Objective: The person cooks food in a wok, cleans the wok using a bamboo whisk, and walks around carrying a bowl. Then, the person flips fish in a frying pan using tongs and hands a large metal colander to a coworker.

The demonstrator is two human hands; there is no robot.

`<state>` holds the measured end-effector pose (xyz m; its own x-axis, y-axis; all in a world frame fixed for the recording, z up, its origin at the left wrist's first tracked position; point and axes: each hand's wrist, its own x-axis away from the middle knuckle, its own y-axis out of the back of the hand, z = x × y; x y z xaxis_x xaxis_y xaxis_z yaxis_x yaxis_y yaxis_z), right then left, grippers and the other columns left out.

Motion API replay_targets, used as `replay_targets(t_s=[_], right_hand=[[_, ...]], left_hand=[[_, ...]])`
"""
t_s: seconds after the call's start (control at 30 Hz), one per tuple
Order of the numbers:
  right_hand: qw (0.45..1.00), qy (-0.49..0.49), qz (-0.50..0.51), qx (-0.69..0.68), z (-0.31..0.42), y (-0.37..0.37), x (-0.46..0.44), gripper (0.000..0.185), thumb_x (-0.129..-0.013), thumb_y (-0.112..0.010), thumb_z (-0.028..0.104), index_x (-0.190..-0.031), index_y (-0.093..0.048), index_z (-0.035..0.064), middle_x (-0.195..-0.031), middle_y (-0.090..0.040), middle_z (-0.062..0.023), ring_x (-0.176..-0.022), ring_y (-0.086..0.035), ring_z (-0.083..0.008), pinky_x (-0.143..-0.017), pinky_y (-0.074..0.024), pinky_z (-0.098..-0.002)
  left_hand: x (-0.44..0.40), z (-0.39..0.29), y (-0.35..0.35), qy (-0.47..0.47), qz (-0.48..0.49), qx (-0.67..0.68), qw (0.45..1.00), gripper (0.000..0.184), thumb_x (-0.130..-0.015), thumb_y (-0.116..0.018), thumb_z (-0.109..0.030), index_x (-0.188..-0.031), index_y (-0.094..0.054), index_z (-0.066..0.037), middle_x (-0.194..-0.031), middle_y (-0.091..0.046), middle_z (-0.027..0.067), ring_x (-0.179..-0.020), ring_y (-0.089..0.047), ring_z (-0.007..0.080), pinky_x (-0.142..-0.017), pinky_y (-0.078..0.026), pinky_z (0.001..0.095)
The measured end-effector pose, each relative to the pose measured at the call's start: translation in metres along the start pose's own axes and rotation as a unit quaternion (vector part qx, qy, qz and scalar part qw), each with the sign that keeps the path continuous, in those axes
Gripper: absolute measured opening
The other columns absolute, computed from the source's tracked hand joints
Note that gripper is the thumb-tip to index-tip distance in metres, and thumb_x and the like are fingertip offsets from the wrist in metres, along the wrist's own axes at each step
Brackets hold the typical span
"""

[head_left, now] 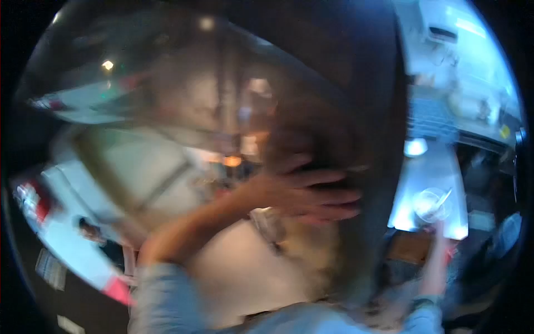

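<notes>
My left hand (pixel 317 195) is stretched out at the middle of the view, its fingers spread and lying against a dark upright panel (pixel 367 111) that looks like a door. It holds nothing that I can see. Farther right and lower, my right hand (pixel 439 231) reaches forward, smeared by motion. A clear round bowl or cup (pixel 431 205) shows at its fingers, with a thin light stick-like thing (pixel 445 196) across it. The hand seems closed on this vessel, though the fingers themselves are blurred.
Beyond the panel on the right, a bright white counter (pixel 409 209) stands in a lit room, with a brown box (pixel 410 246) below it. On the left is a blurred pale framed surface (pixel 128 161). A person (pixel 97 236) shows at the lower left.
</notes>
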<state>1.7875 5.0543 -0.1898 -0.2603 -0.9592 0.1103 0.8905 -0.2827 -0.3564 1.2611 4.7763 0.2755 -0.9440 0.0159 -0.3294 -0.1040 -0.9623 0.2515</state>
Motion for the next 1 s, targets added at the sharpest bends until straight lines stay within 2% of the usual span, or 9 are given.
replay_targets(t_s=[0.17,0.2,0.3,0.5,0.7,0.73,0.9,0.97,1.0], right_hand=[[0.987,-0.072,-0.107,0.093,0.000,-0.042,-0.017,0.031,-0.095,-0.056,0.022,-0.112,-0.063,-0.0027,-0.071,-0.067,-0.0139,-0.044,-0.060,-0.0179,-0.032,-0.0436,-0.0242],[0.993,-0.066,-0.082,0.055,-0.028,-0.039,-0.054,0.050,-0.092,-0.067,0.042,-0.106,-0.065,-0.0067,-0.071,-0.066,-0.0124,-0.050,-0.062,-0.0202,-0.035,-0.0465,-0.0291],[0.997,-0.082,0.005,0.011,-0.020,-0.069,-0.045,0.058,-0.091,-0.065,0.051,-0.110,-0.063,-0.0044,-0.067,-0.064,-0.0105,-0.047,-0.058,-0.0181,-0.037,-0.0464,-0.0293],[0.996,-0.029,-0.045,-0.078,0.036,-0.087,0.144,0.069,-0.091,-0.065,0.052,-0.138,-0.045,0.0053,-0.117,-0.059,-0.0183,-0.083,-0.068,-0.0243,-0.055,-0.0546,-0.0257],[0.994,0.027,-0.071,-0.079,0.039,-0.090,0.269,0.038,-0.099,-0.058,0.039,-0.122,-0.055,0.0097,-0.094,-0.067,-0.0067,-0.063,-0.064,-0.0127,-0.049,-0.0510,-0.0234],[0.995,0.035,-0.065,-0.071,0.038,-0.098,0.292,0.035,-0.099,-0.057,0.039,-0.120,-0.056,0.0105,-0.092,-0.067,-0.0052,-0.062,-0.063,-0.0115,-0.048,-0.0492,-0.0223],[0.993,0.101,-0.056,-0.035,-0.022,-0.126,0.412,0.029,-0.099,-0.057,0.038,-0.112,-0.060,0.0123,-0.081,-0.063,0.0017,-0.056,-0.054,-0.0040,-0.043,-0.0368,-0.0181],[0.986,0.129,-0.103,-0.020,-0.072,-0.103,0.449,0.020,-0.098,-0.059,0.036,-0.096,-0.061,0.0155,-0.075,-0.055,0.0077,-0.053,-0.045,-0.0035,-0.045,-0.0303,-0.0196],[0.960,0.164,-0.216,-0.061,-0.118,-0.073,0.447,0.018,-0.097,-0.060,0.029,-0.101,-0.063,0.0114,-0.077,-0.055,0.0058,-0.058,-0.045,-0.0046,-0.050,-0.0330,-0.0215]], left_hand=[[0.003,0.014,0.011,-0.027,-0.011,0.007,1.000,0.052,-0.093,-0.040,-0.069,-0.141,-0.045,-0.051,-0.152,-0.041,-0.0164,-0.145,-0.030,0.0220,-0.120,-0.009,0.0557],[0.009,0.017,0.013,-0.024,-0.015,0.018,0.999,0.051,-0.093,-0.040,-0.068,-0.141,-0.045,-0.051,-0.151,-0.042,-0.0162,-0.145,-0.030,0.0219,-0.120,-0.009,0.0553],[0.027,0.028,0.010,-0.006,-0.019,0.054,0.998,0.050,-0.093,-0.042,-0.067,-0.140,-0.046,-0.051,-0.149,-0.044,-0.0160,-0.144,-0.032,0.0215,-0.121,-0.007,0.0537],[0.000,0.006,0.012,-0.018,-0.024,0.071,0.997,0.050,-0.089,-0.048,-0.068,-0.134,-0.055,-0.049,-0.147,-0.048,-0.0132,-0.144,-0.033,0.0207,-0.122,-0.006,0.0525],[0.000,-0.006,0.018,0.028,0.014,0.186,0.982,0.051,-0.088,-0.058,-0.055,-0.137,-0.054,-0.041,-0.151,-0.044,-0.0082,-0.142,-0.035,0.0247,-0.121,-0.013,0.0521],[0.001,-0.005,0.025,0.018,-0.015,0.230,0.973,0.051,-0.087,-0.062,-0.049,-0.135,-0.057,-0.031,-0.151,-0.044,-0.0017,-0.142,-0.035,0.0273,-0.120,-0.017,0.0536],[0.052,-0.058,0.102,0.024,-0.067,0.381,0.922,0.043,-0.083,-0.067,-0.041,-0.120,-0.063,-0.019,-0.142,-0.052,0.0072,-0.142,-0.035,0.0320,-0.119,-0.019,0.0565],[0.102,-0.089,0.151,0.062,-0.089,0.486,0.867,0.040,-0.082,-0.068,-0.038,-0.116,-0.065,-0.015,-0.137,-0.055,0.0076,-0.138,-0.040,0.0309,-0.118,-0.025,0.0522],[0.127,-0.100,0.177,0.073,-0.070,0.535,0.839,0.039,-0.082,-0.068,-0.037,-0.114,-0.065,-0.014,-0.135,-0.056,0.0080,-0.136,-0.042,0.0303,-0.117,-0.028,0.0501]])
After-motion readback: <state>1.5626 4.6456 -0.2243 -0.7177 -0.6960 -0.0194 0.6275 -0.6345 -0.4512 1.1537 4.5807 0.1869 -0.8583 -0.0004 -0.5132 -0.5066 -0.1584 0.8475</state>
